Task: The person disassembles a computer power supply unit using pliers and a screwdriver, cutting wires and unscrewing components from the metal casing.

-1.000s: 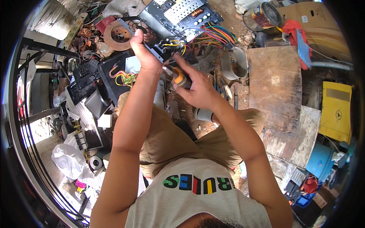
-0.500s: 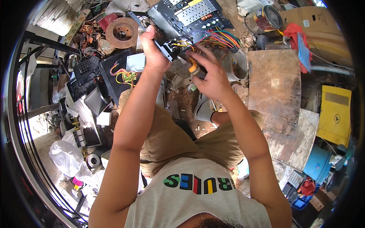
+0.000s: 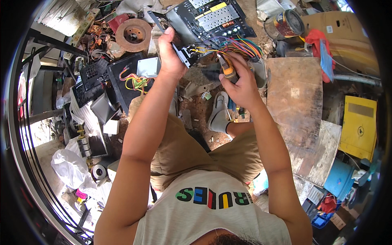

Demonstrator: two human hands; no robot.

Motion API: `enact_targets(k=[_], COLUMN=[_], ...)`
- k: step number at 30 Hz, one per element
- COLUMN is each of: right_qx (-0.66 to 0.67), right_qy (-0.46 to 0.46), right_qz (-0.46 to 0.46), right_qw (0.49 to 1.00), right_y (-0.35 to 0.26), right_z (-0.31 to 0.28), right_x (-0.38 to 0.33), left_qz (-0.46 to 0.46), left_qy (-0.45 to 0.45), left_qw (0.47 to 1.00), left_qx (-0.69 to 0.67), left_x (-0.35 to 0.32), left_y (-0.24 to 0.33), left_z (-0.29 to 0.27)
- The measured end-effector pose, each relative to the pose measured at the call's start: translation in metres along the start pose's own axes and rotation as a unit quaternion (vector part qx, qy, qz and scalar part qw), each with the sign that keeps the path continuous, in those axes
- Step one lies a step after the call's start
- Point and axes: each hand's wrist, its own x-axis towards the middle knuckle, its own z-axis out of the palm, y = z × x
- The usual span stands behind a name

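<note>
My left hand (image 3: pixel 173 59) is closed around the metal edge of an opened power supply unit (image 3: pixel 183 26), thumb on top. Its dark circuit board (image 3: pixel 241 29) faces up with a perforated silver heat sink and a small copper coil. A bundle of coloured wires (image 3: pixel 247 47) runs off the board's near right side. In my right hand (image 3: pixel 243 86) is a pair of pliers (image 3: pixel 229 72) with orange-yellow grips, held just below the wires. The pliers' metal jaws point up toward the thin wires by the casing; whether they touch is unclear.
At left, a silver box with loose cables (image 3: pixel 147 67) lies on a black panel. Beyond it is a rusty disc (image 3: pixel 133 35). A worn wooden board (image 3: pixel 294 94) lies at right, near a yellow metal panel (image 3: pixel 358 126). A paint can (image 3: pixel 286 24) stands at the far right.
My right hand has moved slightly right and down, turning the pliers so their jaws show. The power supply unit has shifted a little to the right, still in my left hand.
</note>
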Motion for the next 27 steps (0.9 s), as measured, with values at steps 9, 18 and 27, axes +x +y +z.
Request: enact_targets(k=[9, 18, 27], right_qx=[0.134, 0.645, 0.745], right_qy=[-0.056, 0.003, -0.083], right_qz=[0.174, 0.262, -0.178], right_qw=[0.974, 0.718, 0.638], right_y=[0.023, 0.014, -0.132], right_z=[-0.01, -0.064, -0.165], right_x=[-0.037, -0.111, -0.129], left_qz=[-0.034, -0.049, -0.055], left_qy=[-0.026, -0.041, 0.013], left_qw=[0.999, 0.996, 0.992], left_qx=[0.02, 0.066, 0.112], left_x=[0.012, 0.006, 0.02], left_y=[-0.007, -0.003, -0.029], left_z=[-0.024, -0.03, -0.069])
